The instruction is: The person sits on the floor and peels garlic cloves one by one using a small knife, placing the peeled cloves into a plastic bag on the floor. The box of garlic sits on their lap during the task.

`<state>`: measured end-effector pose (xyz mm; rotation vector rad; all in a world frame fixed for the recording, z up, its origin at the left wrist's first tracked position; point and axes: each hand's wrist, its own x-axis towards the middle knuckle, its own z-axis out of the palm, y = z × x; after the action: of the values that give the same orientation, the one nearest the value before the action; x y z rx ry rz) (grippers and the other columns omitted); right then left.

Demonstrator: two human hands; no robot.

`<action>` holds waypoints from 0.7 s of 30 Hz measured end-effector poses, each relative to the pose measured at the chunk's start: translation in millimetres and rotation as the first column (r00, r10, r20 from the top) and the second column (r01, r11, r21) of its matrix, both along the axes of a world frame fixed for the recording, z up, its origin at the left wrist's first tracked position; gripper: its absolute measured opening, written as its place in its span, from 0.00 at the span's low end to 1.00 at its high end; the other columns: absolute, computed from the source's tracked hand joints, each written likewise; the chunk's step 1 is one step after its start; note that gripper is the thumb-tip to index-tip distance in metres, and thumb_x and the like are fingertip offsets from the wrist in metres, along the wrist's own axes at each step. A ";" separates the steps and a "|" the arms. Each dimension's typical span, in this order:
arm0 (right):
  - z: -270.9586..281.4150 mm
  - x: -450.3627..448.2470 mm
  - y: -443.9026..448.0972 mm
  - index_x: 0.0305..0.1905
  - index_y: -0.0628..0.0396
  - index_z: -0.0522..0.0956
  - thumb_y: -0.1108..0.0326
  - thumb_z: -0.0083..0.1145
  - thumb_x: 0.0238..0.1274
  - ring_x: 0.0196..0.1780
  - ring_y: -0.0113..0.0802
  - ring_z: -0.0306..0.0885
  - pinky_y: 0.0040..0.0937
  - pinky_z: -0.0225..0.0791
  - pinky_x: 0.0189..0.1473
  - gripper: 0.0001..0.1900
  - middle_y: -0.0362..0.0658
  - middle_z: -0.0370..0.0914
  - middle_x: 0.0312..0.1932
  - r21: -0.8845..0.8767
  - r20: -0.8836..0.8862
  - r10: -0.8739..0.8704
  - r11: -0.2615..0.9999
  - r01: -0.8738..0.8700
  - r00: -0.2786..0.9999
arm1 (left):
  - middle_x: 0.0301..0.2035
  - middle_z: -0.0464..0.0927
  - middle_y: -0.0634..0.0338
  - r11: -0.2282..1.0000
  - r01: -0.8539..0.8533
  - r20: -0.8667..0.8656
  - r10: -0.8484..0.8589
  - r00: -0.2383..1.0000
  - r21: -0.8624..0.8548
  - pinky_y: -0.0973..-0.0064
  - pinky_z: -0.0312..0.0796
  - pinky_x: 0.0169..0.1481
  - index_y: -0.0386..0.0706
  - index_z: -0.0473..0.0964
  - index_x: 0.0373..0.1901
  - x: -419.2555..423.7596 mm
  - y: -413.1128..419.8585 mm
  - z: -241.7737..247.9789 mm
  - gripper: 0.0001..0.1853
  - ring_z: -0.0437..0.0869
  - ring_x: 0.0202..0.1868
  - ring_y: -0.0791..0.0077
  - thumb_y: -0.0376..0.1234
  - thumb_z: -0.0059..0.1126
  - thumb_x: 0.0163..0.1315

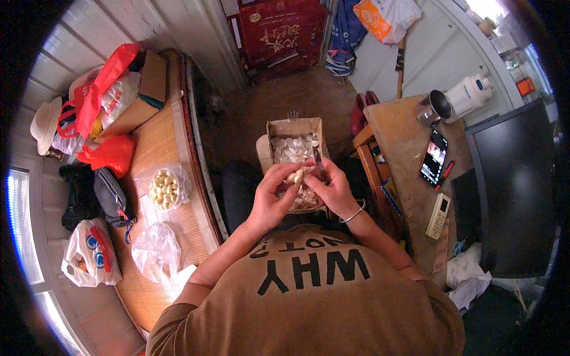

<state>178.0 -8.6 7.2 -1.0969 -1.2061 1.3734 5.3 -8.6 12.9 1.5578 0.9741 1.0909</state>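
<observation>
Before my chest, my left hand [278, 189] is closed around a partly peeled garlic bulb [295, 176]. My right hand [331, 182] meets it from the other side, its thumb against the garlic, and a small knife [317, 155] sticks up out of its fingers. Below both hands stands an open cardboard box [295, 126] holding papery white garlic skins [291, 149]. Peeled cloves [164, 189] fill a round container lined with a clear plastic bag, on the mat at my left.
Left, a bamboo mat [151, 133] carries an empty-looking plastic bag [156, 251], a grey pouch [110, 196] and a cardboard box of bags [153, 80]. Right, a wooden desk [392, 120] bears a steel mug [434, 108], a lit phone [434, 156], a remote control [438, 216] and a monitor [516, 191].
</observation>
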 end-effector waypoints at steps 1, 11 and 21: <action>0.2 -0.7 -0.7 0.48 0.58 0.74 0.67 0.60 0.62 0.33 0.18 0.73 0.19 0.67 0.35 0.13 0.35 0.77 0.32 -0.015 -0.014 -0.014 1.000 0.014 1.000 | 0.49 0.72 0.55 0.999 -0.032 -0.033 0.034 0.999 0.039 0.78 0.74 0.48 0.39 0.72 0.54 1.4 0.0 0.7 0.20 0.78 0.49 0.69 0.21 0.55 0.58; -12.8 -14.7 -1.9 0.42 0.60 0.73 0.64 0.62 0.60 0.30 0.22 0.75 0.24 0.69 0.31 0.13 0.39 0.77 0.28 0.075 0.133 -0.195 0.980 0.187 0.972 | 0.48 0.77 0.44 0.968 -0.133 -0.213 0.180 0.960 0.215 0.69 0.76 0.48 0.36 0.73 0.53 15.8 -8.7 -3.2 0.19 0.82 0.47 0.53 0.22 0.56 0.58; -25.1 -22.5 -11.2 0.43 0.65 0.72 0.68 0.61 0.54 0.22 0.41 0.78 0.33 0.69 0.24 0.15 0.48 0.75 0.20 0.400 0.429 -0.357 0.899 0.181 0.830 | 0.43 0.79 0.43 0.946 -0.274 -0.214 0.308 0.927 0.174 0.68 0.75 0.47 0.32 0.73 0.51 27.2 -22.6 -22.1 0.15 0.83 0.43 0.52 0.23 0.52 0.61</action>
<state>155.5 -19.8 -18.0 -1.3465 -1.5131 0.6336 32.6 -31.2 -9.2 1.7253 1.3514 1.2173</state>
